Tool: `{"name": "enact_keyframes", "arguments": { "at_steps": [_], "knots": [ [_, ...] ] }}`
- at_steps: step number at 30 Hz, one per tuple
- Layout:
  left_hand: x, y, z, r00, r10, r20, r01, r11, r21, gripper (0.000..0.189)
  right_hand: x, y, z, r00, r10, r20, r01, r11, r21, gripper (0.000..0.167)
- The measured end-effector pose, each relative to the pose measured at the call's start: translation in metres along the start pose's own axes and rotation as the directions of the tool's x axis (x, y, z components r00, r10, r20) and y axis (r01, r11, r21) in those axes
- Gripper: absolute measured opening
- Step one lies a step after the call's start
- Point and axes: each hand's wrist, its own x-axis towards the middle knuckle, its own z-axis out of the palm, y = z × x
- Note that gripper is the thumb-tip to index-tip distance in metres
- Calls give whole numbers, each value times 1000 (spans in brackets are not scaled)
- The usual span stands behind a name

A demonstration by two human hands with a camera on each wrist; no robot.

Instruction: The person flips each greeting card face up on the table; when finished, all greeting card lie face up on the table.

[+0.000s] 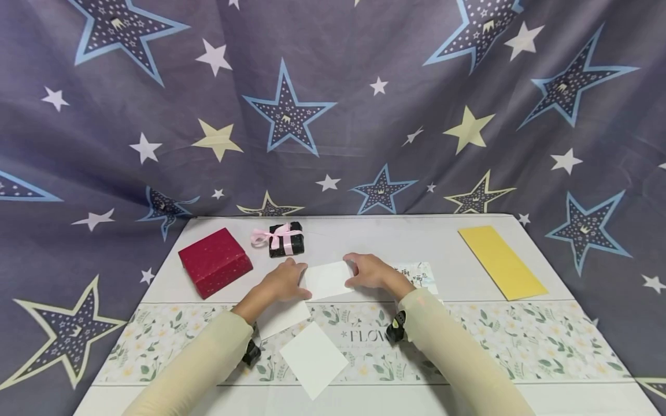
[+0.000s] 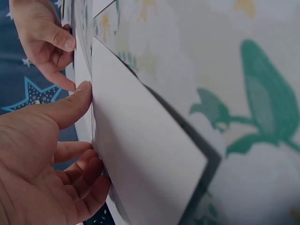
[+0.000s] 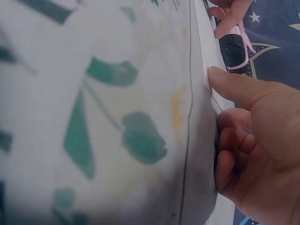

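Observation:
A blank white card (image 1: 328, 280) lies between my two hands near the middle of the table. My left hand (image 1: 285, 280) holds its left end, thumb at the near corner and fingers at the far one. At its right end my right hand (image 1: 368, 270) grips the short edge in the same way. Both wrist views show the thumb on the card's edge with the other fingers curled; whether the card is lifted cannot be told. Another white card (image 1: 283, 319) sits just below my left hand, partly covered by it. Closer to me lies a white square of paper (image 1: 314, 361), turned cornerwise.
At the back left are a red box (image 1: 214, 261) and a small black gift box (image 1: 286, 240) with a pink ribbon bow. A card with handwriting (image 1: 420, 276) is partly behind my right wrist. A yellow envelope-like sheet (image 1: 502, 263) lies on the right. Star-patterned cloth hangs behind the table.

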Motion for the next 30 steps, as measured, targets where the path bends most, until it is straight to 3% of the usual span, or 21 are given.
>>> {"name": "enact_keyframes", "arguments": {
  "at_steps": [22,27,30],
  "knots": [
    [2,3,-4,998,-18,-54,15,999,-49,82,2,-2,0,999,27,-39,-26,1000,15,76],
    [2,3,-1,998,-6,-64,0,995,-97,84,1,0,-1,999,38,-17,-37,999,25,79],
    [2,3,0,997,8,-76,-18,990,-143,87,-1,1,-3,1000,14,-5,-14,999,36,70]
  ]
}}
